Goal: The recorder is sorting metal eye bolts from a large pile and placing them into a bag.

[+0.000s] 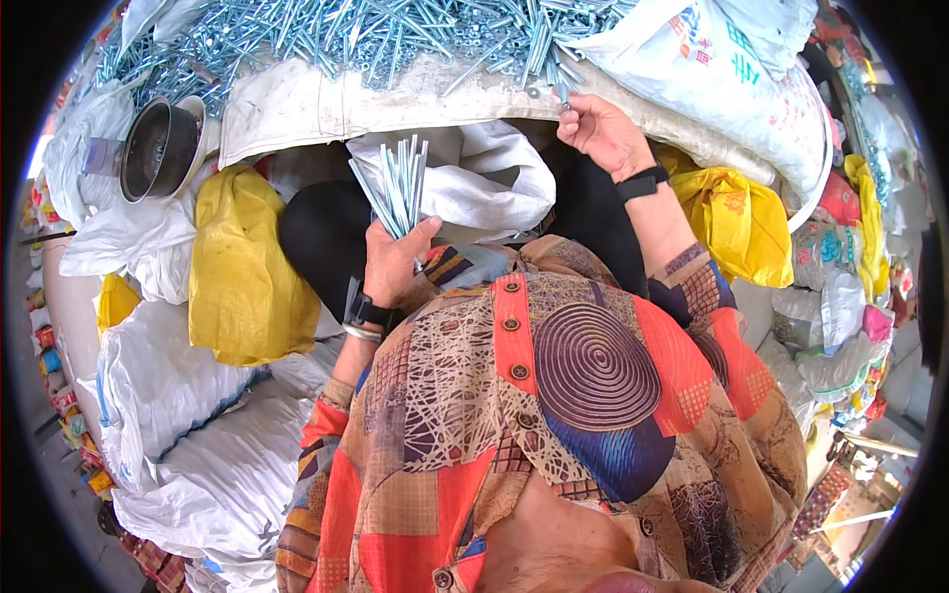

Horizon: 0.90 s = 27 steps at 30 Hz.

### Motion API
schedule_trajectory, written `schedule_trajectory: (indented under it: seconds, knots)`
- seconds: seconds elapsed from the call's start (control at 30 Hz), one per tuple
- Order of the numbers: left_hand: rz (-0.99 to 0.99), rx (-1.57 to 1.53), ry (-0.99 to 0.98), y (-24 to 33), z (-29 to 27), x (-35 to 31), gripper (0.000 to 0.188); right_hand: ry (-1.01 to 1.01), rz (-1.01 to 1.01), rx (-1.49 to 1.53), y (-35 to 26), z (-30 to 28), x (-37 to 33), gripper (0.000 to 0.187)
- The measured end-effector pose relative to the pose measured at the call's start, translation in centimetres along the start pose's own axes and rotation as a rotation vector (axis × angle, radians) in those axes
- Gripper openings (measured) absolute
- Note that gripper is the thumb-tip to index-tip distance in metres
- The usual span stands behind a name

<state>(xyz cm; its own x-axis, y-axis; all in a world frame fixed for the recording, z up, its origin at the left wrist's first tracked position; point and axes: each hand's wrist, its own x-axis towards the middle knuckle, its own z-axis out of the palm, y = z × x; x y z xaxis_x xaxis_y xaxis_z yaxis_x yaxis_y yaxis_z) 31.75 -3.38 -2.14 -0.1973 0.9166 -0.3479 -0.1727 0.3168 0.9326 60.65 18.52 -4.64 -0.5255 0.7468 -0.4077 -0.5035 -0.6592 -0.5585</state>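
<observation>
The person's left hand is raised near the dark-clothed left knee, fingers wrapped around the lower end of a bundle of metal rods. The rods stand up out of the fist, roughly upright and fanning a little at the top. That forearm comes up from the lower left, with a black wristband and a pale bracelet at the wrist.

The right arm stretches farther forward, and the right hand is up at the near edge of the pale sheet, wrist bent inward. Its thumb and fingers are curled and pinch a small metal piece; from here I can't be sure whether it is a short bolt or the end of a rod. Just beyond lies a broad heap of loose metal rods.

As for writing, the white sack at the right of the heap carries large printed characters, some green, others red and blue, set aslant along its creased side.

Below the sheet, a white bag gapes between the knees, with a yellow bag to the left and a dark bowl above it.
</observation>
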Motion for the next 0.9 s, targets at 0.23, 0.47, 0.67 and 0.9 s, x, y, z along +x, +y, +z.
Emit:
schedule_trajectory:
  seconds: [0.23, 0.47, 0.67, 0.9]
  knots:
    - [-0.042, -0.208, -0.118, 1.5, 3.1, 2.8, 0.013, -0.064, 0.042, -0.052, 3.5, 2.0, -1.4, 0.018]
    - [-0.039, -0.288, -0.092, 1.6, 6.5, 4.1, 0.017, -0.049, -0.08, -0.193, 5.1, 3.2, -1.6, 0.019]
    - [-0.088, -0.379, -0.139, 0.8, 6.8, 3.9, 0.02, -0.077, -0.302, -0.492, 9.4, 6.4, -2.5, 0.022]
    - [-0.155, -0.491, -0.161, -0.4, 6.1, 3.1, 0.017, -0.152, -0.234, -0.518, 10.9, 7.7, -3.9, 0.018]
